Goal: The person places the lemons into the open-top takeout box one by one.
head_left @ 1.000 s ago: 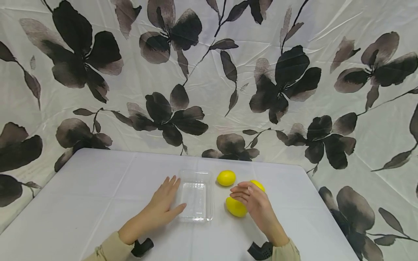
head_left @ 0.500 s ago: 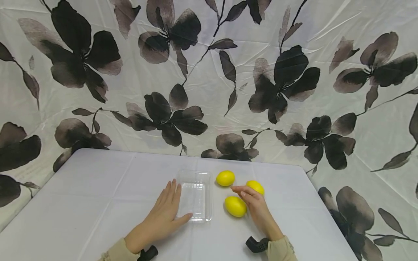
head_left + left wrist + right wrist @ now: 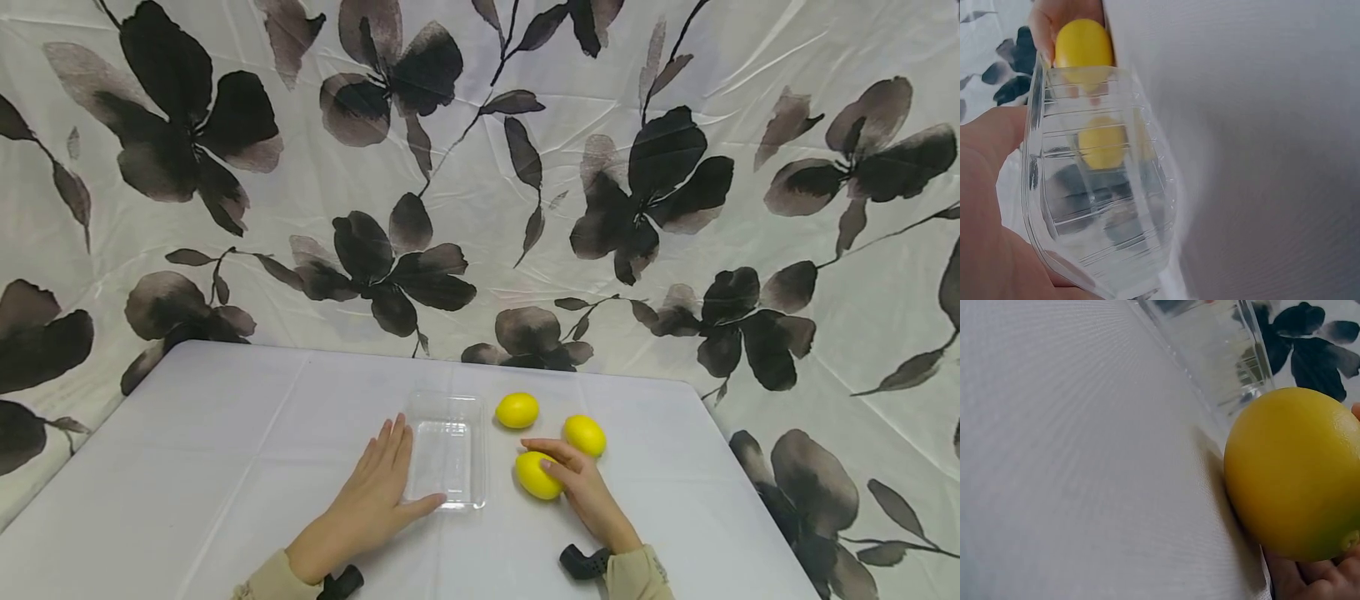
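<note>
Three yellow lemons lie on the white table (image 3: 225, 442), to the right of a clear plastic tray (image 3: 448, 450). My right hand (image 3: 573, 482) curls its fingers over the nearest lemon (image 3: 534, 477); the right wrist view shows that lemon (image 3: 1291, 469) against my fingers (image 3: 1310, 578), beside the tray (image 3: 1210, 344). The other two lemons (image 3: 517, 410) (image 3: 585, 435) lie untouched behind it. My left hand (image 3: 375, 492) lies flat against the tray's left side, thumb at its front edge. In the left wrist view the tray (image 3: 1097, 187) is empty, with a lemon (image 3: 1083, 42) beyond it.
A white cloth printed with dark flowers (image 3: 465, 192) hangs behind and around the table. The table's right edge (image 3: 750, 500) runs close to the lemons. Bare tabletop stretches to the left of my left hand.
My right hand has drawn back from the far-right lemon and settled over the nearest one. My left hand has slid up against the tray, thumb now at its front edge.
</note>
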A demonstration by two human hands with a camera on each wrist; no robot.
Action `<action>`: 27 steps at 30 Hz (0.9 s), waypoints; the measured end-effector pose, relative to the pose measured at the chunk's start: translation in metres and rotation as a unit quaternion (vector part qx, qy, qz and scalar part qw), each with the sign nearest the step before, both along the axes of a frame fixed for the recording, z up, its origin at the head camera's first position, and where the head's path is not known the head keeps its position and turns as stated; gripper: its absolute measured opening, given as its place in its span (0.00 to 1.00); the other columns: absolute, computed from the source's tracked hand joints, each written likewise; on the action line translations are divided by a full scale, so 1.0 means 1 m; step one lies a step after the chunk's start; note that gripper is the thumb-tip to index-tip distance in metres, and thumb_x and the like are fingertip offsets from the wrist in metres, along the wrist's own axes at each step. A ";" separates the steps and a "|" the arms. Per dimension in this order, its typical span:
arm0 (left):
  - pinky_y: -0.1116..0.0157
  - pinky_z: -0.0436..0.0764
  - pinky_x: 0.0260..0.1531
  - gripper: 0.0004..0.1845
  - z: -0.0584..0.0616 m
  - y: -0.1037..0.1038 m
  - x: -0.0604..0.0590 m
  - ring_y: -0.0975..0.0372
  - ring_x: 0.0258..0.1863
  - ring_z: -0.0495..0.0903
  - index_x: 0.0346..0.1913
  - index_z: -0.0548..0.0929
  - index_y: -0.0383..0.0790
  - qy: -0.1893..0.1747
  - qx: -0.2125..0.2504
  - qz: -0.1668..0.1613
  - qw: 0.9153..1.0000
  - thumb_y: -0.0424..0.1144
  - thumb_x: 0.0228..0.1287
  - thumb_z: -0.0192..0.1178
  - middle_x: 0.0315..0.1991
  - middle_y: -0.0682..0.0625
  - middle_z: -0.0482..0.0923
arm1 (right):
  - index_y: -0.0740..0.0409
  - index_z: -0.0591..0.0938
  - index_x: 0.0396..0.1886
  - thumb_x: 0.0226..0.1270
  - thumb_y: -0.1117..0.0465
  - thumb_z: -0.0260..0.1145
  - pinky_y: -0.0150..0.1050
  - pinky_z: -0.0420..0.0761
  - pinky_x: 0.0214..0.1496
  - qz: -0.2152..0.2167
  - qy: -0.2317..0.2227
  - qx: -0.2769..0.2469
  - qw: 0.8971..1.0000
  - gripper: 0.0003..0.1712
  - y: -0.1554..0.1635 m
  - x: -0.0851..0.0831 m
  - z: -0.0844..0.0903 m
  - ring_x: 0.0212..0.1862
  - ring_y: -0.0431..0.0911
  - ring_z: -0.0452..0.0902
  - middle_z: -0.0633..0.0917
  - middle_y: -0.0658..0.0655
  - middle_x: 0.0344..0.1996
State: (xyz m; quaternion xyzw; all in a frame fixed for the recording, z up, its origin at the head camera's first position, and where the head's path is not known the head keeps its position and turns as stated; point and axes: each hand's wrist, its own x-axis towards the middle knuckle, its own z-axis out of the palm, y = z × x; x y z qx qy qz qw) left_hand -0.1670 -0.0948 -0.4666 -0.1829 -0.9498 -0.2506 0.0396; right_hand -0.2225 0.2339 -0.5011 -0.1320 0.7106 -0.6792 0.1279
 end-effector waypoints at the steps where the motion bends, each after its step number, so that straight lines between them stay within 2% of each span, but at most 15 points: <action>1: 0.42 0.46 0.73 0.59 0.000 0.000 0.000 0.43 0.77 0.36 0.74 0.50 0.21 0.001 0.000 -0.001 1.000 0.71 0.63 0.54 0.78 0.32 0.38 | 0.64 0.75 0.66 0.74 0.60 0.59 0.31 0.68 0.67 0.001 0.006 0.004 1.000 0.24 0.000 0.000 -0.001 0.70 0.53 0.65 0.75 0.62 0.65; 10: 0.42 0.46 0.73 0.58 0.000 0.001 0.000 0.41 0.77 0.38 0.74 0.52 0.20 0.003 -0.003 -0.007 1.000 0.71 0.64 0.52 0.78 0.31 0.40 | 0.52 0.78 0.65 0.76 0.56 0.58 0.30 0.64 0.69 -0.007 0.067 0.070 0.995 0.21 0.003 0.003 -0.008 0.69 0.46 0.67 0.80 0.53 0.62; 19: 0.43 0.46 0.73 0.58 0.002 0.000 -0.001 0.42 0.77 0.38 0.74 0.52 0.21 -0.002 -0.010 -0.008 1.000 0.72 0.64 0.50 0.78 0.32 0.40 | 0.56 0.80 0.64 0.78 0.54 0.55 0.30 0.63 0.70 0.010 0.089 0.074 0.993 0.21 0.004 0.004 -0.008 0.70 0.44 0.66 0.79 0.53 0.64; 27: 0.44 0.47 0.74 0.58 0.000 0.000 0.000 0.42 0.77 0.39 0.74 0.51 0.21 0.005 -0.016 -0.003 1.000 0.72 0.64 0.51 0.78 0.33 0.39 | 0.61 0.73 0.69 0.73 0.66 0.56 0.29 0.58 0.72 0.076 0.147 0.040 0.985 0.26 0.007 0.004 -0.010 0.73 0.47 0.62 0.73 0.61 0.68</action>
